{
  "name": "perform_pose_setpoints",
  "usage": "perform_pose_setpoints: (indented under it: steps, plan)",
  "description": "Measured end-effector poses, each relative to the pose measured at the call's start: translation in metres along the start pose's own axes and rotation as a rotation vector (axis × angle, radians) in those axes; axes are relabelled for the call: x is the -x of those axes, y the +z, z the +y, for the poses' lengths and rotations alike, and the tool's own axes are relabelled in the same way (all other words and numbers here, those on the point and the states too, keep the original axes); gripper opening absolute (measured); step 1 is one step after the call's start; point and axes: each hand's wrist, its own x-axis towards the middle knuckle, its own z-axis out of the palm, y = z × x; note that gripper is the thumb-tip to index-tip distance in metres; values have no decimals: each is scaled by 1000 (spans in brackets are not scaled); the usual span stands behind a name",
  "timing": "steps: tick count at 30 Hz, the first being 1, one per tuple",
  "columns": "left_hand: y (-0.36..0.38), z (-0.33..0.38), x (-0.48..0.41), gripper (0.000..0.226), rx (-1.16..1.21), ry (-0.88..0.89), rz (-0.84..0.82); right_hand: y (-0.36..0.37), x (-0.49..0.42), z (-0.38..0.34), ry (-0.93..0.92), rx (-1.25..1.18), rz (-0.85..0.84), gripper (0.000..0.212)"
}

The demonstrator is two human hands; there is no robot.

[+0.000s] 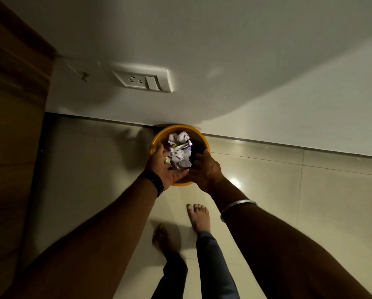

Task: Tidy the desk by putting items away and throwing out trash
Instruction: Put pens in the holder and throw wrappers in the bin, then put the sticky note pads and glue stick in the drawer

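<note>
Cupping crumpled wrappers (pixel 179 155) over bin (pixel 159 134)

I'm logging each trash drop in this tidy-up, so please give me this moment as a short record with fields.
place: tiled floor beside a white wall
bin: orange bin standing against the wall's base
contents: crumpled paper and wrappers heaped over the bin's mouth
left hand: open, palm cupped against the heap; dark wristband
right hand: open, over the bin's near rim; metal bangle
release: cannot tell whether the trash rests in the bin or on the hands
nearby: wall socket, wooden panel, bare feet
</note>
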Motion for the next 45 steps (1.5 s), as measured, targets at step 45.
perform_pose_setpoints:
  steps: [45]
  plan:
    - [18, -6, 559, 32, 96, 1185, 181, 172, 513, -47, -737, 616, -807, 43]
